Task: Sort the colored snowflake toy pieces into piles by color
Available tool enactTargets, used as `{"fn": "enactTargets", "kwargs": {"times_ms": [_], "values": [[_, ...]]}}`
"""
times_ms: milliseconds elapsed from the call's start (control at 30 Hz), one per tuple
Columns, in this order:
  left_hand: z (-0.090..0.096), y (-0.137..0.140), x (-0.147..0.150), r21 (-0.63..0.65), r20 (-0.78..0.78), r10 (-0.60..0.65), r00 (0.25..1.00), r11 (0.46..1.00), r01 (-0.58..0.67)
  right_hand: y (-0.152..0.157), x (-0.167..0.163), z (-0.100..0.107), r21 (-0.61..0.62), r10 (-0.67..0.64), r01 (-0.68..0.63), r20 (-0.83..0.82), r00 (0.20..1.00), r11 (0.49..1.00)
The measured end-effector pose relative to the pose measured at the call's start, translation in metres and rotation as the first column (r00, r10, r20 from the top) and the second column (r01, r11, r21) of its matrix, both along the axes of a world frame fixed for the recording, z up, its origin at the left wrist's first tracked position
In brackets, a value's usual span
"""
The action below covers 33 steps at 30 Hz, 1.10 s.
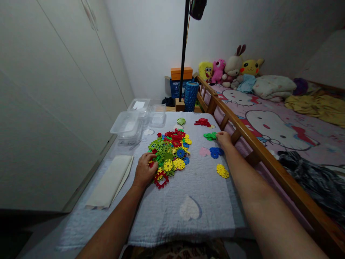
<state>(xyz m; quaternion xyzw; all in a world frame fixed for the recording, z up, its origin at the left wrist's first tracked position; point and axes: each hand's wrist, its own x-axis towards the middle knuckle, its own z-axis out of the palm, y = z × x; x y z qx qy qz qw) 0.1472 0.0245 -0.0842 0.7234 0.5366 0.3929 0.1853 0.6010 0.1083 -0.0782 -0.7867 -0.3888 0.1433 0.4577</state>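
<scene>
A mixed heap of plastic interlocking building pieces (168,158) in green, red, yellow and blue lies mid-table. My left hand (145,169) rests at the heap's left edge, fingers curled, with a red building piece (151,164) between thumb and fingers. My right hand (224,139) reaches to a small cluster of green building pieces (210,136) on the right, its fingertips closed at the cluster's right end. Nearby are red pieces (202,122), blue discs (215,152) and yellow discs (222,171), grouped by colour. A light green piece (181,121) lies beyond the heap.
Clear plastic containers (126,124) stand at the back left. A folded cream sheet (110,181) lies on the left of the cloth-covered table (210,205). A wooden bed rail (242,131) runs along the right side. Behind the table rises a black pole (183,46).
</scene>
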Motion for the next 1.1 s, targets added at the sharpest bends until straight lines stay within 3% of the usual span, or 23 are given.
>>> {"fn": "enactTargets", "kwargs": {"times_ms": [200, 467, 600, 733, 833, 900, 967, 1100], "values": [[0.002, -0.002, 0.001, 0.005, 0.001, 0.000, 1.000, 1.000, 0.000, 0.006, 0.007, -0.012, 0.005, -0.064, 0.065, -0.111, 0.992, 0.998], [0.004, -0.003, 0.001, -0.001, 0.007, 0.018, 1.000, 1.000, -0.018, 0.017, 0.016, -0.022, -0.119, -0.081, 0.093, 0.097, 0.992, 0.989], [0.005, -0.003, 0.001, 0.002, 0.009, 0.019, 1.000, 1.000, -0.019, 0.014, 0.013, -0.015, -0.122, -0.117, 0.128, 0.093, 0.989, 0.984], [0.006, -0.003, 0.000, 0.008, 0.025, 0.027, 0.999, 1.000, -0.027, 0.004, -0.013, -0.002, -0.016, -0.151, 0.154, 0.111, 0.982, 0.988], [0.005, -0.003, -0.001, 0.015, 0.040, 0.038, 0.998, 0.999, -0.039, -0.005, -0.054, 0.001, 0.052, 0.021, -0.028, 0.121, 0.992, 0.998], [0.004, -0.003, -0.002, 0.020, 0.042, 0.050, 0.998, 0.999, -0.051, -0.011, -0.086, -0.001, 0.026, 0.218, -0.223, 0.131, 0.967, 0.974], [0.003, -0.003, -0.002, 0.024, 0.036, 0.059, 0.998, 0.998, -0.060, -0.015, -0.115, -0.004, -0.042, 0.338, -0.336, 0.157, 0.928, 0.941], [0.003, -0.006, -0.004, 0.041, -0.001, 0.064, 0.998, 0.997, -0.064, -0.019, -0.147, -0.007, -0.161, 0.393, -0.361, 0.290, 0.873, 0.919]]}}
